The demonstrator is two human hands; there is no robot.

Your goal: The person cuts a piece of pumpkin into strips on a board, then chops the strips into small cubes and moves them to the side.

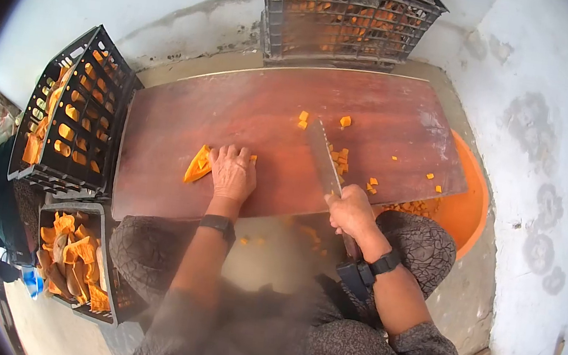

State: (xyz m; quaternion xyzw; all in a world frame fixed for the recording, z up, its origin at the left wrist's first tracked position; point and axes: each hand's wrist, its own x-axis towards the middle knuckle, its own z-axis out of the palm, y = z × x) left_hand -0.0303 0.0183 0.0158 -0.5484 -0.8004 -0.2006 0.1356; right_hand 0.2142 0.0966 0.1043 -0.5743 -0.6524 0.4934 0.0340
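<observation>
My left hand [233,173] is pressed on the red-brown board with its fingers curled over a piece of orange pumpkin [197,165]. The pumpkin's pointed end sticks out on the left, and a small orange bit shows by the fingertips on the right; the rest is hidden under the hand. In my right hand [352,214] is the handle of a knife [324,155], its broad blade slanting up and left over the board. Beside the blade lies a cluster of pumpkin cubes [340,159], with several more scattered around it.
An orange basin [471,200] with cut cubes sits under the board's [184,123] right end. A black crate [72,116] of pumpkin stands left, above another crate [107,262] of pieces. Stacked crates [349,26] stand behind. Another person [3,185] is at the far left.
</observation>
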